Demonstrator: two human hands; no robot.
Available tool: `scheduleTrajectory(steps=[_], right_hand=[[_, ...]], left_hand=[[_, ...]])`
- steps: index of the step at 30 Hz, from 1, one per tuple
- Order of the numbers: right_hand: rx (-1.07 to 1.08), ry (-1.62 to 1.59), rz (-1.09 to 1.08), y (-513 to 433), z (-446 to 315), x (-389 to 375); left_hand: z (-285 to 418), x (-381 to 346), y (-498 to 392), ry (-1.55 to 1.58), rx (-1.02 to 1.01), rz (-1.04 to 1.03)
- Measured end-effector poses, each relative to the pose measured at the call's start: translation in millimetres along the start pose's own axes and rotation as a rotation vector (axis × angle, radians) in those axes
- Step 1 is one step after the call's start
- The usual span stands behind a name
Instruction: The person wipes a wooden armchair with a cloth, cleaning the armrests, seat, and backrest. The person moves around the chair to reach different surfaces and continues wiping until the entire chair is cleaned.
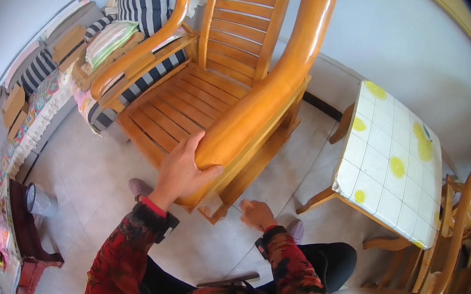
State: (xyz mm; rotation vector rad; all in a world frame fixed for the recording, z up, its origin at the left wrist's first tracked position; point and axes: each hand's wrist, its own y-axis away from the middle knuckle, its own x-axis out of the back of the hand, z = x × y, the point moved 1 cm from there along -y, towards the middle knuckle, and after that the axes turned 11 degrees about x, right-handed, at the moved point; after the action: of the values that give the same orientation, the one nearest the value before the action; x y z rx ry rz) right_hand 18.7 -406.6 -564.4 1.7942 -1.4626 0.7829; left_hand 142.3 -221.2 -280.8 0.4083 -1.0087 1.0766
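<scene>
A wooden rocking armchair (201,101) with a slatted seat and back stands before me. My left hand (184,169) rests on the front end of its right-side curved armrest (243,125), fingers and thumb spread around the wood. My right hand (257,215) is lower and to the right, near the front end of the chair's wooden base rail (255,168). Its fingers are curled; whether they hold anything cannot be told.
To the right stands a small wooden table with a lemon-print cover (384,160), beside another wooden chair (455,234). A cushioned sofa (45,118) runs along the left. Near it are a waste bin (41,200) and a dark red table (31,244). A dark strip (229,280) lies near my legs.
</scene>
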Motion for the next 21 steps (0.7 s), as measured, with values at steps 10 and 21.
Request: scheduleTrajectory(steps=[10,21], right_hand=[[-0.276,-1.504,0.648,0.5,9.0,134.3],[0.425,-1.894,0.55,48.8,-88.3,236.9]], left_hand=[[-15.6,-2.9,1.6,0.03,0.003,-0.024],[-16.8,9.8,9.0,0.32,-0.019,0.078]])
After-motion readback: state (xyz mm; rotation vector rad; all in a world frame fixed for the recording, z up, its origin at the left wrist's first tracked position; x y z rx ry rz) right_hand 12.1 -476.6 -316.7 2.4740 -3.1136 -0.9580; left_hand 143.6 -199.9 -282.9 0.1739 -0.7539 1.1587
